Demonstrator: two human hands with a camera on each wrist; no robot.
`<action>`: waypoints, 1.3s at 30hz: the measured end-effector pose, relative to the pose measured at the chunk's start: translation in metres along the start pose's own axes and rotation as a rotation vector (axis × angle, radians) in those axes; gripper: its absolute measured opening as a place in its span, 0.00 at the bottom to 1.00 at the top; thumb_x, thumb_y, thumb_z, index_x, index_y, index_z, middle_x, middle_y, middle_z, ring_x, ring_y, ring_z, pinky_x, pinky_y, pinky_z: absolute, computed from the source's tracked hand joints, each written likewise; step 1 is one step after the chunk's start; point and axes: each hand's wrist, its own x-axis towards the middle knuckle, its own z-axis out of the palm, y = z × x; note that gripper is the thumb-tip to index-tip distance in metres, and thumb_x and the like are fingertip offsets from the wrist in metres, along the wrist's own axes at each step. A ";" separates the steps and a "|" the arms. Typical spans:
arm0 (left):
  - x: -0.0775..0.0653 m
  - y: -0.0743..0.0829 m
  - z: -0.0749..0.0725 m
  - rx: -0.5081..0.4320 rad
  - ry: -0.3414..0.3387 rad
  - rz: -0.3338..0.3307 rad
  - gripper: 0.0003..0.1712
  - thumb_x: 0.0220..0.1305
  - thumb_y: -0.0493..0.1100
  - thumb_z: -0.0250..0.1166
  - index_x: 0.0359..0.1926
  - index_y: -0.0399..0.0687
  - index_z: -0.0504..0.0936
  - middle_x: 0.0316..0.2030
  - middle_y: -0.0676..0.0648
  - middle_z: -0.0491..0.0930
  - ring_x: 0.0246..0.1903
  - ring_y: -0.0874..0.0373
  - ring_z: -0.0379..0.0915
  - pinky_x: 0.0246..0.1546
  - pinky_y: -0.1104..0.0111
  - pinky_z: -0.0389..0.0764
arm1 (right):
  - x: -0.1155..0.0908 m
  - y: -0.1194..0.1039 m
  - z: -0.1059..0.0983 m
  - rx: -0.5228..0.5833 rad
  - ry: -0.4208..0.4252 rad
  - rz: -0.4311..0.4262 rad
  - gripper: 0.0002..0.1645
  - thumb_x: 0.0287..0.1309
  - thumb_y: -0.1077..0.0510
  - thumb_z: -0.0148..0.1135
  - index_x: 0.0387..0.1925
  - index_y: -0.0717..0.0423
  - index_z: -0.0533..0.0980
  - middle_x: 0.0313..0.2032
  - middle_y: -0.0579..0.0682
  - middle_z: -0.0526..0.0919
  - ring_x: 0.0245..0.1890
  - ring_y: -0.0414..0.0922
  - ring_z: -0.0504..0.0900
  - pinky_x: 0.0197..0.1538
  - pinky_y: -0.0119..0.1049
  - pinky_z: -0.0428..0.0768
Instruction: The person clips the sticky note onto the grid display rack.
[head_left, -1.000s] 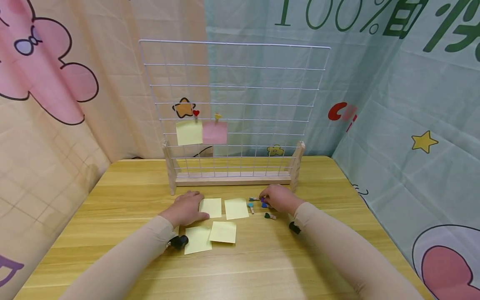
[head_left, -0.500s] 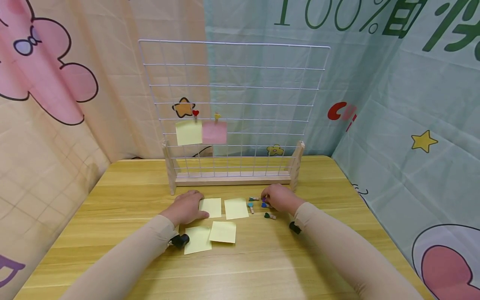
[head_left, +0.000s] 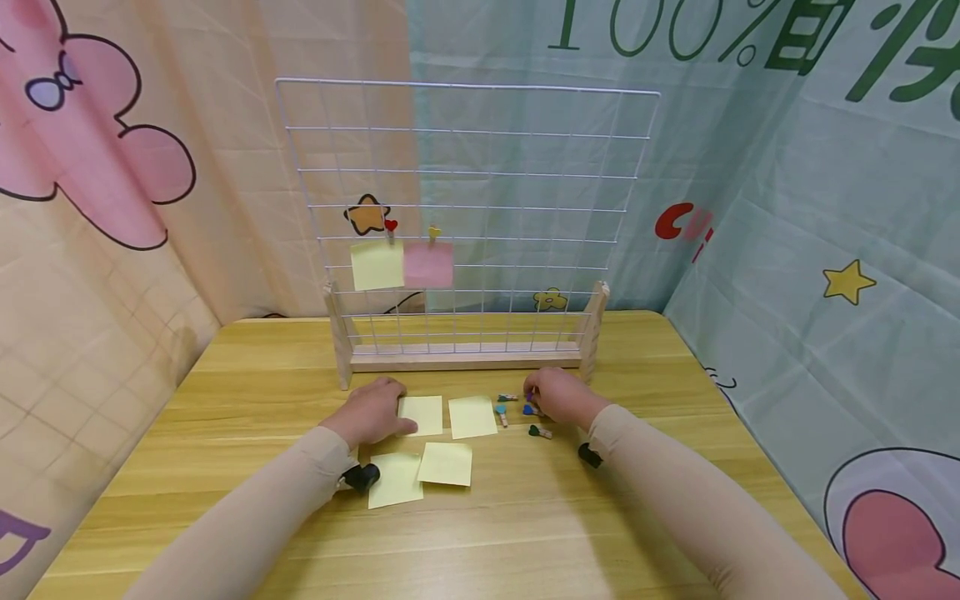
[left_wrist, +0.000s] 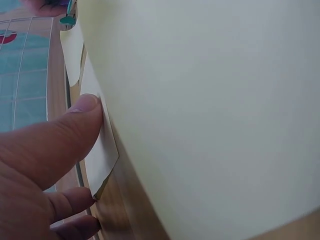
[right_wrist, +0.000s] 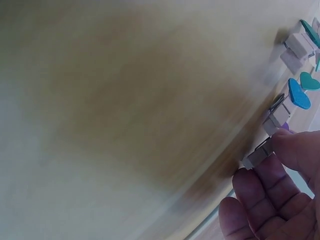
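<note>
My left hand [head_left: 372, 412] lies at the left side of a yellow sticky note [head_left: 423, 416]. In the left wrist view its thumb [left_wrist: 82, 107] rests on the note, other fingers at the paper's edge. My right hand [head_left: 561, 397] pinches a small wooden clothespin [right_wrist: 259, 153] between thumb and fingers; a bit of purple shows by the thumb. Close by lie clothespins with hearts: a blue-heart clothespin [right_wrist: 299, 94], a teal-heart clothespin [head_left: 502, 414] and a dark green-heart clothespin [head_left: 539, 432]. Another yellow note [head_left: 472, 417] is between the hands.
Behind the hands stands a white wire grid [head_left: 480, 208] on a wooden base [head_left: 465, 362]. A yellow note [head_left: 377, 266] and a pink note [head_left: 428, 266] hang clipped on it. Nearer me lie more yellow notes [head_left: 446, 464], partly under the left wrist. Printed cloth surrounds the table [head_left: 525, 533].
My right hand has shifted very slightly to the right with the clothespin. The left hand has stirred a little beside the note. The notes and other clothespins stay put.
</note>
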 end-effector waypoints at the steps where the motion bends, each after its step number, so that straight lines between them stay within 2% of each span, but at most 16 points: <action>1: 0.000 0.000 0.000 -0.002 0.000 0.001 0.45 0.63 0.60 0.75 0.70 0.35 0.74 0.71 0.33 0.71 0.72 0.37 0.66 0.74 0.40 0.64 | 0.000 0.000 0.000 0.002 -0.001 0.004 0.09 0.75 0.63 0.59 0.43 0.52 0.85 0.38 0.46 0.87 0.38 0.42 0.81 0.51 0.44 0.85; 11: 0.003 -0.001 -0.002 -0.033 0.012 -0.004 0.40 0.59 0.59 0.79 0.63 0.37 0.79 0.62 0.36 0.77 0.63 0.36 0.72 0.67 0.43 0.72 | -0.002 -0.004 -0.002 0.012 0.009 0.020 0.08 0.75 0.63 0.59 0.46 0.55 0.84 0.41 0.48 0.86 0.40 0.43 0.81 0.53 0.45 0.85; 18: 0.006 -0.002 -0.003 -0.053 0.010 -0.022 0.37 0.55 0.59 0.81 0.57 0.40 0.82 0.55 0.40 0.76 0.54 0.42 0.72 0.60 0.49 0.75 | -0.002 -0.002 -0.001 0.027 0.029 0.007 0.08 0.74 0.64 0.59 0.47 0.57 0.83 0.43 0.51 0.87 0.43 0.45 0.84 0.54 0.46 0.85; 23: 0.009 -0.004 -0.002 -0.068 0.007 -0.023 0.35 0.55 0.58 0.82 0.55 0.41 0.82 0.54 0.41 0.76 0.52 0.44 0.71 0.57 0.51 0.75 | -0.001 -0.001 -0.001 0.024 0.040 -0.001 0.08 0.73 0.65 0.59 0.47 0.58 0.82 0.43 0.52 0.87 0.43 0.46 0.84 0.53 0.46 0.86; 31: 0.013 -0.006 0.000 -0.072 0.008 -0.008 0.34 0.54 0.58 0.82 0.54 0.42 0.83 0.50 0.43 0.76 0.49 0.45 0.70 0.53 0.53 0.74 | 0.000 -0.001 -0.001 0.031 0.039 0.042 0.08 0.74 0.63 0.57 0.46 0.56 0.82 0.42 0.51 0.86 0.40 0.44 0.82 0.52 0.46 0.85; 39: 0.013 -0.003 -0.002 -0.089 -0.009 -0.045 0.36 0.54 0.57 0.83 0.56 0.42 0.81 0.50 0.43 0.76 0.49 0.46 0.69 0.53 0.54 0.73 | -0.001 -0.001 -0.001 0.039 0.041 0.041 0.07 0.74 0.62 0.58 0.46 0.56 0.81 0.42 0.51 0.86 0.40 0.44 0.82 0.52 0.45 0.85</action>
